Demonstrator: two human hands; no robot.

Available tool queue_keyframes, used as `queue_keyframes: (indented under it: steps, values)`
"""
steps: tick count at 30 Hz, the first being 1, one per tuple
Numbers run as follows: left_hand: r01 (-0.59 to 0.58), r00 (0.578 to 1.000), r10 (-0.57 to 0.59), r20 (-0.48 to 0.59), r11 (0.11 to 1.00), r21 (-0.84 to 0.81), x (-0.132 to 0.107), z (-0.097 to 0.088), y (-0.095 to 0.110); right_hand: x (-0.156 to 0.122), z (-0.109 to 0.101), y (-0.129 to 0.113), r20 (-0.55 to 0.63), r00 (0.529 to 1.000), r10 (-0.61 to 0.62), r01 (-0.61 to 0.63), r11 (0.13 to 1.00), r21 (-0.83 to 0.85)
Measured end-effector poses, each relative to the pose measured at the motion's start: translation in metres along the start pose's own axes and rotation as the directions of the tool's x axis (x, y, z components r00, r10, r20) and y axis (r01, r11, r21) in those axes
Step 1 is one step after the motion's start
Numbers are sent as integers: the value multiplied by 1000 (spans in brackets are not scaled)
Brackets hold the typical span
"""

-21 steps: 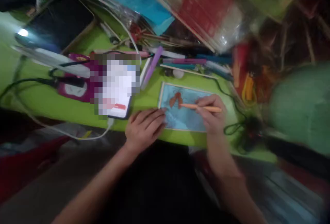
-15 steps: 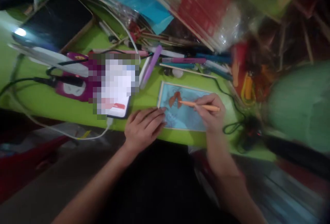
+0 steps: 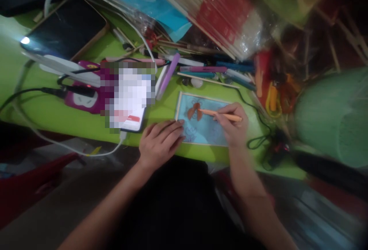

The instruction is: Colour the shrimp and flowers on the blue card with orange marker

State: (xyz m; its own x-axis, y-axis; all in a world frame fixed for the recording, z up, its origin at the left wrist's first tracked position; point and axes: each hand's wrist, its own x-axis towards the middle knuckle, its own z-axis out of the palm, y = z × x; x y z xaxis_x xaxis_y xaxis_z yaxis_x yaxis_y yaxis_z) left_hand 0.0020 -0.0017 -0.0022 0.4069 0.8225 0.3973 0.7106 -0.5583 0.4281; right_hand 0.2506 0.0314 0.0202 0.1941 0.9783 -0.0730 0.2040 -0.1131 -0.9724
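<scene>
Blue sheet (image 3: 211, 137), pale-edged, lies just right of centre in the frame on the green surface (image 3: 161, 114). It bears dark line drawing and a brown-orange patch (image 3: 196, 106) near its upper left. Orange pen (image 3: 231, 117) slants across the sheet, tip at the patch's right side; contact cannot be confirmed. Right hand (image 3: 237, 125): thumb and fingers pinch the pen, over the sheet's right end. Left hand (image 3: 161, 138): holds nothing, fingers extended and close together, fingertips at the sheet's lower-left edge. Left of centre: phone (image 3: 135, 124), partly pixelated, white cable (image 3: 123, 137) at its lower end; purple power strip (image 3: 97, 105) beside it. Lilac marker (image 3: 169, 74): between phone and sheet, above both hands. Upper left: dark slab (image 3: 69, 23). Right edge: rounded green object (image 3: 330, 115), blurred.
</scene>
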Motion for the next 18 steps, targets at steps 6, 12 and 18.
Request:
queue_keyframes:
  steps: [6,12,18]
  values:
    - [3,1000,-3,-7,1000,-9,0,0,-1,0,0,-1,21,1000,-21,23,998,-67]
    - [2,1000,-2,-2,1000,-6,-1,0,-1,-1,-1,3,28,999,-30,31,998,-49]
    - [3,1000,-4,-10,1000,-7,-2,1,-1,-1,0,-1,38,999,-21,23,998,-58]
